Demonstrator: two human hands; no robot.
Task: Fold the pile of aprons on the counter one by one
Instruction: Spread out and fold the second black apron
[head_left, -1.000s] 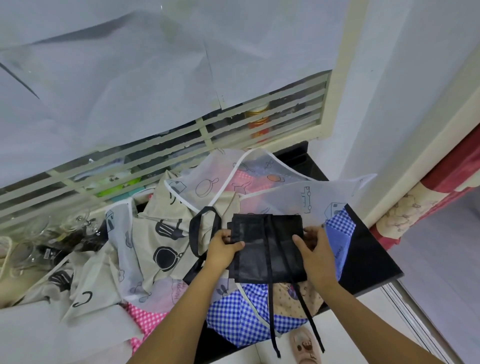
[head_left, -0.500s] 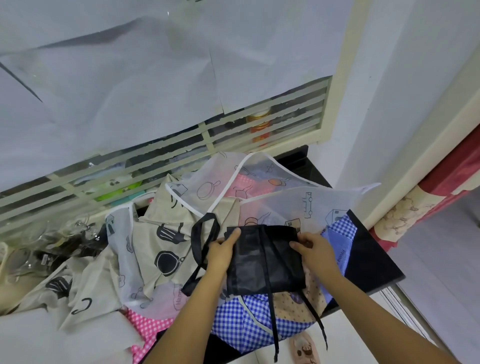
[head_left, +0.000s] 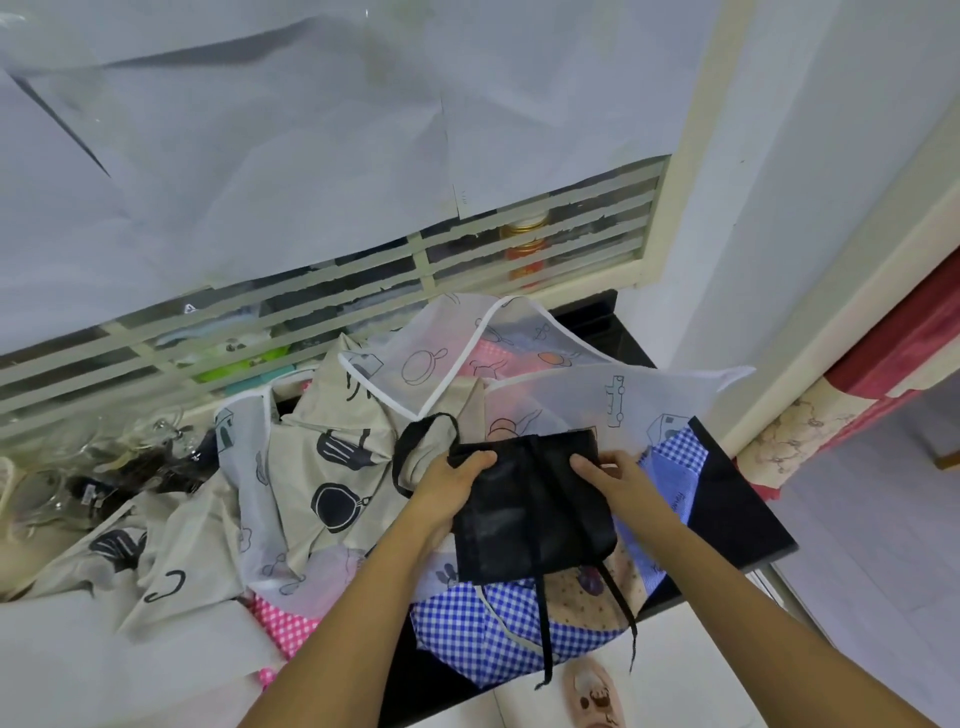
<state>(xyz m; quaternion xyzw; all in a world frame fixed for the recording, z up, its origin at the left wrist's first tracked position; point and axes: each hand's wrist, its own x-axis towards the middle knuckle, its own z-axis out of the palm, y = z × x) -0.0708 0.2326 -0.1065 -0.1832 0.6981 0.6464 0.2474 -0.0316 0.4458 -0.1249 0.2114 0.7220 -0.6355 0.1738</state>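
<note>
Folded black fabric apron (head_left: 524, 514) was gripped at its top edge by left hand (head_left: 449, 486) and right hand (head_left: 621, 480), ties (head_left: 543, 623) dangling below them

Lettering on the blue apron (head_left: 673, 470) is too blurred to read.

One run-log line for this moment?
step: folding black apron | left hand: grips left edge | right hand: grips right edge | ties: dangling past counter | other aprons: unfolded beneath

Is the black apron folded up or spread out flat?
Folded. The black apron is a small layered rectangle held by the left hand and right hand, with its ties dangling past the counter edge.
</note>
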